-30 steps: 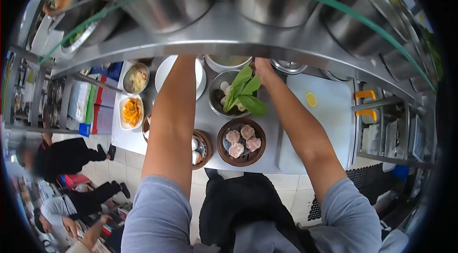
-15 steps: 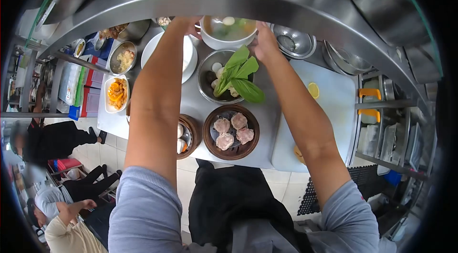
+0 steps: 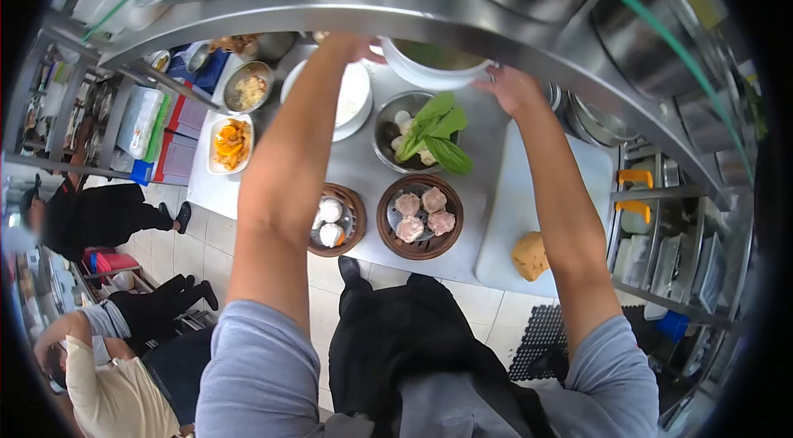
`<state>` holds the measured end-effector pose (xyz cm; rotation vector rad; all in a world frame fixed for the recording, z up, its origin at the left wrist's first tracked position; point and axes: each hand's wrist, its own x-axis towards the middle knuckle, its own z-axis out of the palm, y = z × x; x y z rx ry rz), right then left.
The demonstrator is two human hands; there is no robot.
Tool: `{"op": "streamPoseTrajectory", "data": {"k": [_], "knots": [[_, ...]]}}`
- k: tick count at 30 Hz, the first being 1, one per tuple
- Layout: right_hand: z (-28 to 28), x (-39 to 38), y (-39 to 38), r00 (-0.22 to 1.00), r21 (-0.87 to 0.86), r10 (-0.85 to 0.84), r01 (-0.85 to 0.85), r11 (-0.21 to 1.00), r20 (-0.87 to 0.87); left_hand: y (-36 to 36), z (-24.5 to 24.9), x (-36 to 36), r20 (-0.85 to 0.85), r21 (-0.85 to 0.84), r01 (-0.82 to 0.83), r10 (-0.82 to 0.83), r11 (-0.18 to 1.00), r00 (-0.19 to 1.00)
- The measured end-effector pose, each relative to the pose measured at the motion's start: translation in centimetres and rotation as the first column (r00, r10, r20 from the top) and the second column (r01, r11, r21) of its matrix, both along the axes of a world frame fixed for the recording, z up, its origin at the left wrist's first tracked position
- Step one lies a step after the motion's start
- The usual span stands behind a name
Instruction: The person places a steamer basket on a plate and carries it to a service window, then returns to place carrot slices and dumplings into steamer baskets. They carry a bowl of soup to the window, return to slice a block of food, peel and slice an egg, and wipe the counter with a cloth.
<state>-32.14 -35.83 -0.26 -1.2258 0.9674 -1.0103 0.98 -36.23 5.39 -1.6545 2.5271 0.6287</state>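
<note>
At the back of the counter, under the shelf edge, a white bowl [image 3: 436, 75] holds greenish contents, partly hidden by the shelf. My left hand [image 3: 363, 48] grips the bowl's left side, its fingers partly covered. On the opposite side, my right hand [image 3: 510, 89] has its fingertips on the bowl near the rim. Just in front stands a metal bowl [image 3: 382, 145] with leafy greens [image 3: 438, 137] and round pale pieces. Nearer me, a round bamboo steamer [image 3: 387, 236] holds several pinkish dumplings [image 3: 425, 213]. Another steamer [image 3: 355, 232], with white buns, sits beside my left forearm.
A white cutting board [image 3: 504, 223] lies on the right, with a brownish lump [image 3: 530, 256] on it. A white dish of orange food [image 3: 231, 145] and a metal bowl [image 3: 248, 85] stand left. The metal shelf [image 3: 330, 18] overhangs the counter. Other people [image 3: 124, 388] are at lower left.
The white bowl has shifted right along with both hands, and less of its contents shows. My view has shifted too. The lemon half on the board is now hidden behind my right forearm.
</note>
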Motion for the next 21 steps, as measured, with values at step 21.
{"op": "streamPoseTrajectory", "data": {"k": [21], "knots": [[12.5, 7.7, 27.4, 0.872, 0.437, 0.357, -0.48, 0.761, 0.336, 41.1, 6.3, -2.0, -0.779, 0.293, -0.864, 0.627, 0.41, 0.033]]}}
